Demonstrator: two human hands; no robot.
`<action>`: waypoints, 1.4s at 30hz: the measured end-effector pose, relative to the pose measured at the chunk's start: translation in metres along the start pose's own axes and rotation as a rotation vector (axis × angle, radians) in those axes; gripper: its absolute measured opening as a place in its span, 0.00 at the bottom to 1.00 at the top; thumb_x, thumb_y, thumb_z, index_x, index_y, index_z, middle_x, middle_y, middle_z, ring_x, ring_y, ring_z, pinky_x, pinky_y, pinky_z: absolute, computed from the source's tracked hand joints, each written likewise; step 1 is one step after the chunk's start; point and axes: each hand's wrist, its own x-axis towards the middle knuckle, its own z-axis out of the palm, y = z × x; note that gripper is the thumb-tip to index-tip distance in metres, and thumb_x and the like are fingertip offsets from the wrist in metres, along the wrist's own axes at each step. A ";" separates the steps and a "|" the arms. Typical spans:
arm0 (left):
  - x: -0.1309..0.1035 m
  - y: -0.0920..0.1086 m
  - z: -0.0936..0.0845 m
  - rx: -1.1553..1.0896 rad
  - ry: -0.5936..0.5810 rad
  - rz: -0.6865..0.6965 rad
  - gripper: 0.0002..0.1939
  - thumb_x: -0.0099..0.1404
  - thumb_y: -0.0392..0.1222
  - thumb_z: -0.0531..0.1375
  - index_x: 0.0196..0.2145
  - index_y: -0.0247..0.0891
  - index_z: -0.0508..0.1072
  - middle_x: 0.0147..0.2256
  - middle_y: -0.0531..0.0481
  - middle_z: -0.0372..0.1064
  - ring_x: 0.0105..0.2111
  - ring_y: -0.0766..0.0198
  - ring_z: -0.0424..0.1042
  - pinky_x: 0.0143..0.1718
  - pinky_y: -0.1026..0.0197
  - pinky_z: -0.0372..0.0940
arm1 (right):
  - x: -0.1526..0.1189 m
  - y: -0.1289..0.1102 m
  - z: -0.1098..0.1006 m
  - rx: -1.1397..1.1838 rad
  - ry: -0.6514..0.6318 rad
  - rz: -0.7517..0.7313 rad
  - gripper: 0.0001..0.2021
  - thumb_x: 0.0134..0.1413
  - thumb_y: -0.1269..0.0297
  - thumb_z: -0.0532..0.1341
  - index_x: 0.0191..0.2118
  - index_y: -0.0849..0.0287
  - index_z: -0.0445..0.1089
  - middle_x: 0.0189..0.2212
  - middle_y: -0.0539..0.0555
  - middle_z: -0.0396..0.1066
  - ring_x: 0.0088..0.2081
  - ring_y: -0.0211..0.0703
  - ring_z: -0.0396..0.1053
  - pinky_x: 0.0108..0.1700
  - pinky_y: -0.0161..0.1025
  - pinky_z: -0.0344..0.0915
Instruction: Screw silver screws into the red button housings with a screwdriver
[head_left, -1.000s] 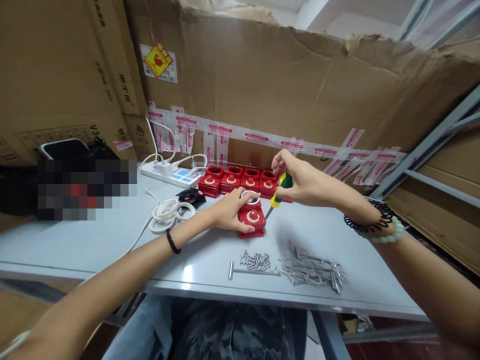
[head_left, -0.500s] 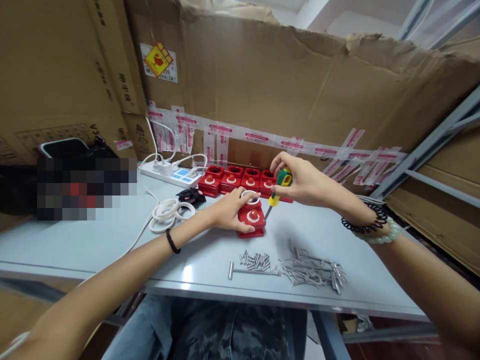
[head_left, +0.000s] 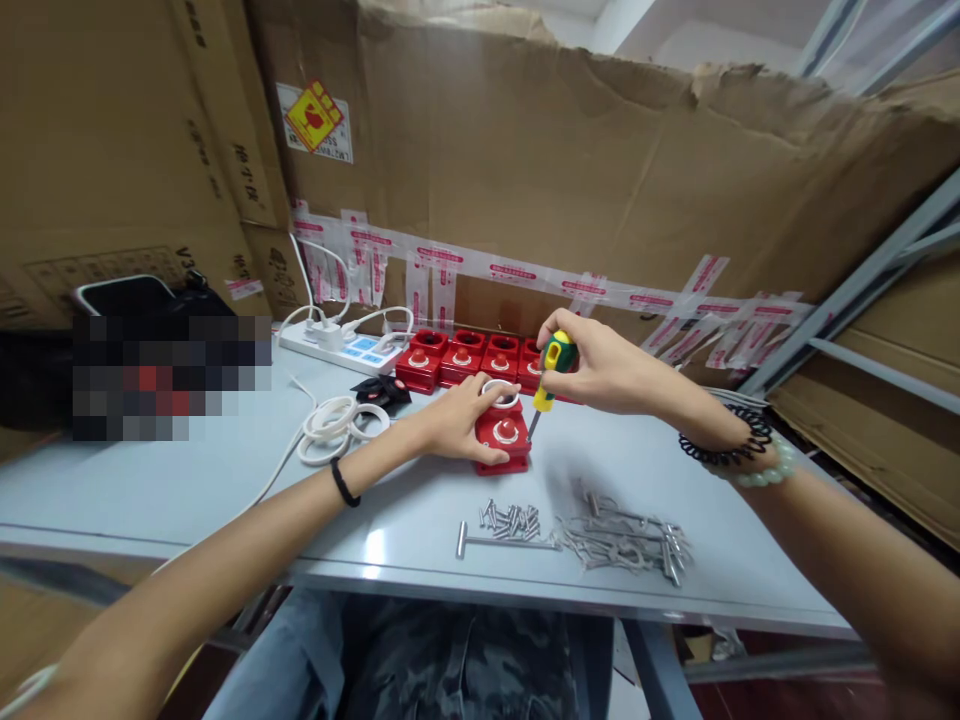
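My left hand (head_left: 466,418) grips the left side of a red housing (head_left: 504,452), which lies on the table with a round red knob on its top and a white ring (head_left: 501,394) at its far end. Fingers and thumb reach around the housing's edges. My right hand (head_left: 589,362) is closed around the yellow and green handle of a screwdriver (head_left: 556,362). The screwdriver tilts, its shaft running down to the housing's right edge; whether a screw sits under the tip is too small to tell. Several similar red housings (head_left: 460,362) stand in a row behind.
Loose screws (head_left: 511,521) and a metal T-handle tool (head_left: 495,542) lie near the front edge. Right of them is a pile of metal parts (head_left: 637,542). White rings (head_left: 330,420), a black pouch (head_left: 381,393) and a power strip (head_left: 345,345) are at left. Cardboard (head_left: 600,180) stands behind.
My right hand has turned the screwdriver's handle, so more yellow faces me, and it has shifted slightly left. My left hand keeps its hold on the red housing.
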 end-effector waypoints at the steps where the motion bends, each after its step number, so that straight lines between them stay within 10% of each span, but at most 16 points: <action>1: 0.000 0.000 0.000 0.005 0.000 0.003 0.43 0.49 0.61 0.64 0.59 0.43 0.55 0.46 0.44 0.55 0.44 0.51 0.62 0.49 0.47 0.61 | 0.001 0.000 0.002 -0.002 0.028 -0.005 0.11 0.46 0.63 0.60 0.36 0.57 0.59 0.27 0.49 0.65 0.25 0.36 0.60 0.27 0.36 0.55; 14: 0.000 -0.002 0.001 -0.006 0.004 -0.004 0.44 0.49 0.62 0.64 0.59 0.45 0.55 0.45 0.45 0.55 0.44 0.51 0.63 0.49 0.46 0.61 | 0.000 0.005 0.004 0.082 0.044 0.012 0.16 0.40 0.67 0.62 0.36 0.56 0.57 0.26 0.47 0.64 0.24 0.35 0.59 0.26 0.35 0.56; 30: 0.000 0.000 0.000 -0.008 0.008 0.000 0.44 0.49 0.60 0.64 0.59 0.45 0.54 0.46 0.45 0.55 0.44 0.51 0.63 0.49 0.47 0.61 | 0.000 0.005 -0.002 0.139 0.369 -0.087 0.08 0.42 0.72 0.57 0.32 0.57 0.59 0.28 0.50 0.67 0.28 0.36 0.63 0.30 0.37 0.60; 42: -0.005 0.004 -0.005 0.042 -0.032 -0.072 0.48 0.51 0.66 0.61 0.62 0.48 0.47 0.59 0.36 0.48 0.57 0.37 0.54 0.52 0.32 0.54 | -0.027 -0.009 0.028 0.331 0.105 -0.030 0.08 0.44 0.71 0.58 0.34 0.57 0.60 0.25 0.47 0.65 0.26 0.34 0.60 0.28 0.36 0.59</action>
